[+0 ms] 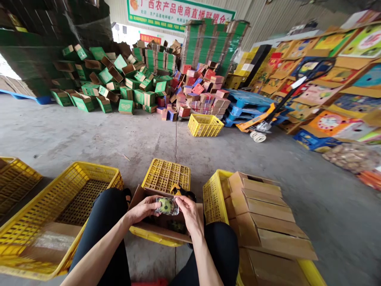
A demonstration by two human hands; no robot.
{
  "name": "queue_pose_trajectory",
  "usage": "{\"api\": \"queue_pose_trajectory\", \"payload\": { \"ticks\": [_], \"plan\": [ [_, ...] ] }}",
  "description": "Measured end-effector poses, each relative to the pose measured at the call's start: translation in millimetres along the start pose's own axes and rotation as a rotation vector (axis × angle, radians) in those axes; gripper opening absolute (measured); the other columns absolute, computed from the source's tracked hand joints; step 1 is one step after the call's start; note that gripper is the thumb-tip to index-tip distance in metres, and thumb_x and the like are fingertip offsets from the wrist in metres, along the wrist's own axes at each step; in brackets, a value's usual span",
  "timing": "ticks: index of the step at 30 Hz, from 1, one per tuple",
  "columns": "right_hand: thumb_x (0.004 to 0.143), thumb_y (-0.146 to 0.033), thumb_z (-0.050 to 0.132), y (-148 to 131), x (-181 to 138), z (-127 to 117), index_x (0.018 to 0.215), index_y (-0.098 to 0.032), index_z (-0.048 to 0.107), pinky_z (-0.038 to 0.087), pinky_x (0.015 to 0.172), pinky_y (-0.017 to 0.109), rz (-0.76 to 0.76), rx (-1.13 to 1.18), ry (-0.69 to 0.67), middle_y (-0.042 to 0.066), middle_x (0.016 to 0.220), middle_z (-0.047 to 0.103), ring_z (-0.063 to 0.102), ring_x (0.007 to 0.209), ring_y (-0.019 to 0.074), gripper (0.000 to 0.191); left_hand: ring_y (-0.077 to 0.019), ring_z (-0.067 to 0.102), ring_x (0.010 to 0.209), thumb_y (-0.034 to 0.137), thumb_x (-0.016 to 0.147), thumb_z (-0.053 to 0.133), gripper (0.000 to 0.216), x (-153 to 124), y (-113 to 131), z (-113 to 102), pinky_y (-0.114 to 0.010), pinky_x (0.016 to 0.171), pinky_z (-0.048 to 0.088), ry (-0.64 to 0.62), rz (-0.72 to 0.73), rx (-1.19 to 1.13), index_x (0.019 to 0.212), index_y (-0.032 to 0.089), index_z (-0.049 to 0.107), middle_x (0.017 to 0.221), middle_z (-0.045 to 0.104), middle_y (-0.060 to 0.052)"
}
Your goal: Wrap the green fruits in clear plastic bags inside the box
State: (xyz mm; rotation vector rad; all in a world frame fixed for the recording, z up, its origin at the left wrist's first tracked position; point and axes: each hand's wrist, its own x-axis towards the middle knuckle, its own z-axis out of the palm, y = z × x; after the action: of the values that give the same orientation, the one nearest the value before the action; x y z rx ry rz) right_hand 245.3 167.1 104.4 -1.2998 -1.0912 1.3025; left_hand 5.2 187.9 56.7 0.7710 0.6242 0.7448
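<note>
A clear plastic-wrapped packet with something green and dark-spotted inside is held up between both hands. Its left end is in the closed fingers of my left hand, while my right hand pinches the right end. Directly under them is an open cardboard box between my knees, with dark greenish contents that I cannot make out. The box rests on an upturned yellow crate. By its far right edge, close to my right hand, is an orange and black tool, partly hidden.
To the left, a yellow crate holds a cardboard piece. On the right, another crate is packed with cardboard boxes. Farther off are green boxes, a yellow crate, blue pallets and a pallet jack.
</note>
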Motion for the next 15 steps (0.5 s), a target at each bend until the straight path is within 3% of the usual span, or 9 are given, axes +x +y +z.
{"api": "queue_pose_trajectory", "payload": {
  "ticks": [7,11,15],
  "plan": [
    [0.068,-0.077,0.092,2.0,-1.1,2.0,0.094,-0.026,0.087,0.062,0.085,0.041,0.061,0.055,0.026,0.007,0.094,0.084,0.076,0.093,0.0309,0.057,-0.0155,0.074,0.078,0.047,0.083,0.095,0.051,3.1,-6.4,-3.6,-0.028,0.077,0.059,0.043,-0.065,-0.066,0.119,0.015,0.078,0.101,0.078,-0.010],
    [0.068,-0.076,0.093,2.2,-0.8,1.7,0.097,-0.026,0.087,0.064,0.084,0.041,0.072,0.092,0.033,0.007,0.098,0.084,0.077,0.094,0.0302,0.058,-0.0165,0.076,0.083,0.046,0.085,0.094,0.055,2.8,-4.9,-3.4,-0.028,0.080,0.060,0.086,-0.043,-0.112,0.129,0.019,0.074,0.102,0.078,-0.008],
    [0.068,-0.073,0.094,5.1,1.0,0.4,0.100,-0.024,0.085,0.066,0.086,0.043,0.077,0.143,0.025,0.009,0.102,0.084,0.078,0.096,0.0294,0.059,-0.0154,0.075,0.088,0.033,0.081,0.099,0.052,2.1,-0.9,-2.3,-0.027,0.084,0.059,0.052,0.058,-0.113,0.126,0.020,0.075,0.109,0.077,-0.007]
  ]
}}
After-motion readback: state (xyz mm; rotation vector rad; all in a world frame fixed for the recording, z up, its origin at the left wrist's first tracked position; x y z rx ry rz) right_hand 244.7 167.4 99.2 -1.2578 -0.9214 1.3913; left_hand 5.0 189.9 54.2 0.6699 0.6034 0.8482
